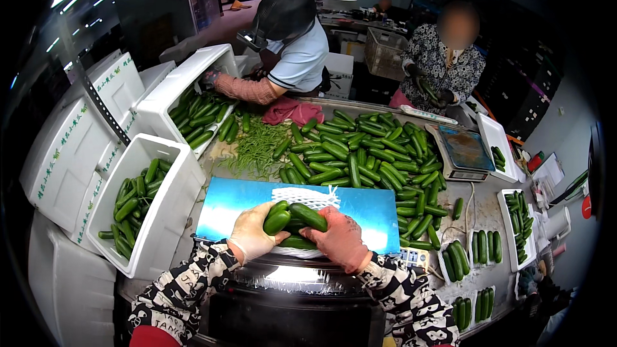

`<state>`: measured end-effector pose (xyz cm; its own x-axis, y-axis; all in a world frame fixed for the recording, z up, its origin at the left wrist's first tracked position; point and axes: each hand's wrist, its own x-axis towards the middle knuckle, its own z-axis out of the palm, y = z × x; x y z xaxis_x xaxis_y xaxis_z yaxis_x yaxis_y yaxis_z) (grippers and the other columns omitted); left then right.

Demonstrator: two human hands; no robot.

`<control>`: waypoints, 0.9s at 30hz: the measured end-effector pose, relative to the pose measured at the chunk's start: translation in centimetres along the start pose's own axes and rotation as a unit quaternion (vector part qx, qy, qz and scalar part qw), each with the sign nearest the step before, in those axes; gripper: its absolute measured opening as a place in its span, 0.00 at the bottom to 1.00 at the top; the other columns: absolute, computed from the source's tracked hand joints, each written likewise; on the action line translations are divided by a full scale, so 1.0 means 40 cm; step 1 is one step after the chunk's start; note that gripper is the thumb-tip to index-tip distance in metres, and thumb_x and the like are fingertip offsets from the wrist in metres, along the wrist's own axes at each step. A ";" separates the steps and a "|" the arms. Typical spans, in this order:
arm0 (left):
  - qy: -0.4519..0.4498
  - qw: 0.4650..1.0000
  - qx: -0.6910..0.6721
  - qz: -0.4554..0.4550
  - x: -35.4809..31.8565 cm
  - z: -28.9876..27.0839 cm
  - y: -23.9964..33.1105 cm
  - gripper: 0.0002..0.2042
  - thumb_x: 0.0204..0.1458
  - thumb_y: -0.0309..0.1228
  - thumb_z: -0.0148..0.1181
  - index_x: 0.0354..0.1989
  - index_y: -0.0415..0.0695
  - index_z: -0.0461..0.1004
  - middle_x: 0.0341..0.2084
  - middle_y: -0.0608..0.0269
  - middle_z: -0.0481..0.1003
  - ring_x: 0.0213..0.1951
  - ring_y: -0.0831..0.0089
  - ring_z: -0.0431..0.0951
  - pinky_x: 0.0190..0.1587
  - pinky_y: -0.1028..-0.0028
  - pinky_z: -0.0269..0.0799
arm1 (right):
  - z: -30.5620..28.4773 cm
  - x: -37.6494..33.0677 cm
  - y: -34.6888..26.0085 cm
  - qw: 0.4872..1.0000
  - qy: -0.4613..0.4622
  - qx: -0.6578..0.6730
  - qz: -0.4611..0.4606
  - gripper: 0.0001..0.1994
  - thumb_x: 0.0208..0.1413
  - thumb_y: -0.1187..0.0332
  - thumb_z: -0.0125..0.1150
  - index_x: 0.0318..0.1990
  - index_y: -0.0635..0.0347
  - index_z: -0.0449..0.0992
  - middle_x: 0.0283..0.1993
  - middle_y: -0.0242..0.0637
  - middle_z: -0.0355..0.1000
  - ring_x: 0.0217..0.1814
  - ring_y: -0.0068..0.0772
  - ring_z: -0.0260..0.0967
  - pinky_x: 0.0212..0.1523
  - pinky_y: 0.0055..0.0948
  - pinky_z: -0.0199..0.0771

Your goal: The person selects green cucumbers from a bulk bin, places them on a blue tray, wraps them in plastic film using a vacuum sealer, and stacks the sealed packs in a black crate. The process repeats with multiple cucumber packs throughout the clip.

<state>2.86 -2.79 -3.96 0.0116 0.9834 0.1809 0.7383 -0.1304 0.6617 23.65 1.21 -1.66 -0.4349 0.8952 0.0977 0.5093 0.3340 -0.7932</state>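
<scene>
In the head view, the person's left hand (254,230), in a pale thin glove, has its grip curled around short, glossy green cucumbers (277,222). The right hand (340,239), in a reddish glove, has its grip pressed on another dark green cucumber (308,216) just beside them. Both hands are above a shiny, blue-tinted metal plate (217,212), near a white foam mesh net (302,196). Beyond the plate, a large green cucumber pile (360,157) covers part of the grey counter (491,213), beside a heap of thin green beans (260,148). A white foam box (168,222) of cucumbers stands at left; a flat-topped weighing scale (464,148) sits at right.
</scene>
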 end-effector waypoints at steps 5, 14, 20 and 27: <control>0.046 0.990 0.058 0.116 0.007 0.000 -0.002 0.30 0.34 0.39 0.74 0.47 0.42 0.70 0.36 0.55 0.76 0.40 0.54 0.75 0.47 0.62 0.67 | -0.030 0.021 -0.028 0.984 -0.040 0.174 0.007 0.16 0.51 0.62 0.70 0.37 0.66 0.73 0.32 0.32 0.69 0.31 0.21 0.65 0.32 0.25 0.68; -0.033 0.959 -0.235 -0.157 0.002 -0.014 0.006 0.28 0.44 0.31 0.71 0.54 0.38 0.67 0.44 0.57 0.76 0.46 0.71 0.76 0.50 0.72 0.71 | -0.030 0.015 0.034 0.989 -0.043 -0.059 -0.126 0.22 0.55 0.51 0.62 0.48 0.60 0.73 0.38 0.45 0.76 0.41 0.45 0.73 0.41 0.36 0.72; 0.033 0.888 -0.406 -0.213 -0.015 -0.015 -0.053 0.23 0.46 0.27 0.70 0.50 0.37 0.69 0.40 0.63 0.74 0.40 0.74 0.73 0.46 0.74 0.70 | -0.019 0.025 0.017 0.962 -0.051 -0.139 -0.230 0.21 0.54 0.53 0.62 0.50 0.57 0.73 0.41 0.43 0.75 0.43 0.48 0.72 0.44 0.39 0.72; 0.020 0.869 -0.442 -0.223 -0.009 -0.012 -0.030 0.22 0.46 0.28 0.70 0.49 0.36 0.69 0.39 0.62 0.74 0.39 0.75 0.73 0.45 0.75 0.71 | 0.011 0.018 0.010 0.956 -0.053 -0.216 -0.194 0.23 0.55 0.54 0.60 0.55 0.53 0.66 0.41 0.43 0.71 0.39 0.47 0.73 0.36 0.41 0.73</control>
<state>1.65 -3.04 -4.46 -0.1799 0.9578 -0.2241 -0.1428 0.2000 0.9693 23.22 1.84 -2.15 -0.7136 0.6527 0.2545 0.5437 0.7451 -0.3863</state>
